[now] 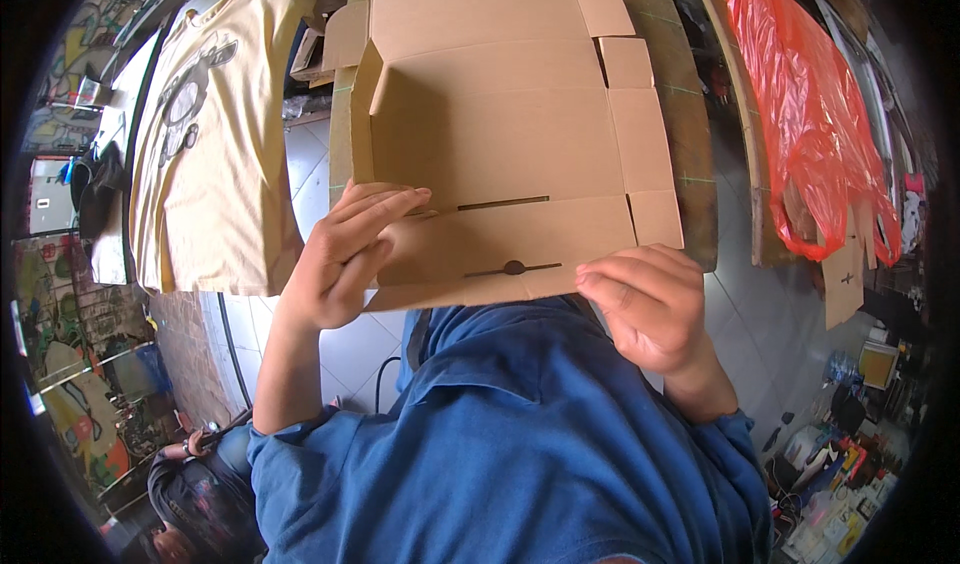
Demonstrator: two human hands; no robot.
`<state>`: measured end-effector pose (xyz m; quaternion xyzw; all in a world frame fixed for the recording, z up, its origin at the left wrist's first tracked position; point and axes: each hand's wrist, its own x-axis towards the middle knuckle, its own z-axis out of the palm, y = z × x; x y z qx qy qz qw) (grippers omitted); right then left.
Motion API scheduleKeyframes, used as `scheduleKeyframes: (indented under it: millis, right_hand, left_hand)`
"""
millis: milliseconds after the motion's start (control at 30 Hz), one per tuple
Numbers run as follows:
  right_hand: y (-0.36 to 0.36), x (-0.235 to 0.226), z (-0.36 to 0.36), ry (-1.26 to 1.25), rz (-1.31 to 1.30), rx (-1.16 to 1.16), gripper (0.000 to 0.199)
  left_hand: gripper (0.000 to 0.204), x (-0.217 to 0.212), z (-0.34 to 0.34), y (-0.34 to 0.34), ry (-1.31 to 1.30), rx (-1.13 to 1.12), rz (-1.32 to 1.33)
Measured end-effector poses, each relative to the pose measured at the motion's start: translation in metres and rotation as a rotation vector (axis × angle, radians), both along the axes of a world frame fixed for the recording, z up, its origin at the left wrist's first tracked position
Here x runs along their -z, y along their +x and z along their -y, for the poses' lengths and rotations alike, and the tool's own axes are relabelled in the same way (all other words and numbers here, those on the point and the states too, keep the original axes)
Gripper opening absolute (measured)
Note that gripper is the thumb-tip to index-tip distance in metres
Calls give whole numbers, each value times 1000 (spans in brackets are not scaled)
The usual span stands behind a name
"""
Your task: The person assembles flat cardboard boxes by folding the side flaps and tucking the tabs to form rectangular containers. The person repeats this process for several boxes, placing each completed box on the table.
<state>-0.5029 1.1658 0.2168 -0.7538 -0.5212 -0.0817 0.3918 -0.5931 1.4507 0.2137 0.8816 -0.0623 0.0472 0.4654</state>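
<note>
A brown cardboard box (500, 129) lies part folded in front of me, with its left side wall raised and its right side flaps lying outward. The front panel, nearest my body, has a long slot and a second slot with a round hole in it. My left hand (345, 254) is at the near left corner, fingers bent over the cardboard where side wall and front panel meet; its thumb is partly hidden. At the near right corner my right hand (655, 304) pinches the front panel's edge between thumb and fingers.
Under the box is a worn board (690, 154) with green lines. A pale yellow printed T-shirt (225, 134) is spread on the left. A red plastic bag (800, 114) lies on a right-hand board, with a cardboard piece (845, 279) below. Another person (205, 494) is at lower left.
</note>
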Motion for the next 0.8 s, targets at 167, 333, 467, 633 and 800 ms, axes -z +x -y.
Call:
scheduleKeyframes:
  millis: [167,333,467,633,800]
  right_hand:
    - [0,3,-5,47,-20,65,24]
    - [1,6,-8,78,-69,67,23]
    - [1,10,-9,65,-122,69,22]
    - [7,8,3,190,-191,164,21]
    - [30,26,62,-3,-439,656,25]
  left_hand:
    - [83,7,-16,-2,-53,210,107]
    - [84,16,-5,-4,257,124,184]
    - [76,34,3,-5,366,12,311]
    - [69,39,7,-6,354,-16,330]
    - [69,39,6,-7,372,-5,359]
